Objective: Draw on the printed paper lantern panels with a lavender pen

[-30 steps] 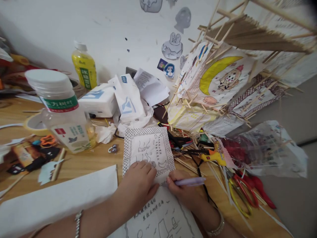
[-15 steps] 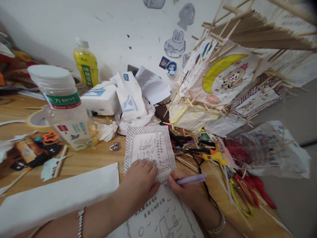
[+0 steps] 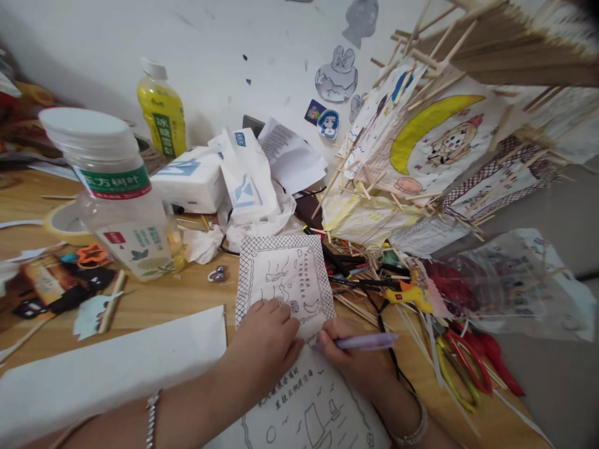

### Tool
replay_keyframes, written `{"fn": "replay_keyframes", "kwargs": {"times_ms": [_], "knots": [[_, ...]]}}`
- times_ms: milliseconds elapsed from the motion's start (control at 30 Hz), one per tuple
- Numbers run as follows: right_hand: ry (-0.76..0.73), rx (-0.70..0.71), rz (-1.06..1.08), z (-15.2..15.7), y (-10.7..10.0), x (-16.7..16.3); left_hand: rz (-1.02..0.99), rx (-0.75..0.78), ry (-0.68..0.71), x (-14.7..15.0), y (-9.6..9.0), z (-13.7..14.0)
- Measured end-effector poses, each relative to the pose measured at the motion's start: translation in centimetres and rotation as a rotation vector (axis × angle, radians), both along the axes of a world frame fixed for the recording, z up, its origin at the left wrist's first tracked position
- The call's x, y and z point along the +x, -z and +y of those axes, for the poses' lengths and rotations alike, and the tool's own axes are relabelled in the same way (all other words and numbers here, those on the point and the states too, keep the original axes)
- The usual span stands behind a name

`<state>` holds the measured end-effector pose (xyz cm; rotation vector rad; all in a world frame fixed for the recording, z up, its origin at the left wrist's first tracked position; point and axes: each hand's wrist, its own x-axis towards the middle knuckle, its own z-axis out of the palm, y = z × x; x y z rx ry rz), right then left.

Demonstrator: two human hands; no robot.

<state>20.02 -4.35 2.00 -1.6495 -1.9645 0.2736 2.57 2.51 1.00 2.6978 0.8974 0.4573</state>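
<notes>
White paper strip [image 3: 311, 390], drawn in dark line, lies lengthwise on the desk [image 3: 182, 293] beneath both hands. Left hand [image 3: 269, 337] lies palm down on it, fingers extended side by side, grasping nothing. Right hand [image 3: 349, 362], at 3 o'clock from the left, pinches a purple pen [image 3: 369, 341]; tip at or just above a drawn border, contact unclear.

Containers (clock centred on left hand):
- 10 o'clock: clear bottle [image 3: 126, 218], white cap on; amber tint at lower right, cannot tell if liquid.
- 11 o'clock: yellow bottle [image 3: 161, 115], capped, upright; fill level hidden by wrap. Nearer, same bearing: tissue pack [image 3: 191, 181].
- 12 o'clock: second white pack [image 3: 248, 178], tilted; contents not visible.
- 3 o'clock: clear plastic bag [image 3: 515, 287], something red inside, not identifiable.

Versus frame 0.5 s earlier: view shifts, so the stick frame [image 3: 435, 140] between 1 and 2 o'clock sits farther right in it. Pen lies slightly flatter. Left hand keeps its place on the strip.
</notes>
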Motion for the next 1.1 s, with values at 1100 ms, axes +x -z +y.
{"fn": "replay_keyframes", "kwargs": {"times_ms": [1100], "knots": [[-0.047,0.024,-0.038,0.03,0.24,0.04,0.002,0.066,0.018,-0.01,0.02,-0.14]]}}
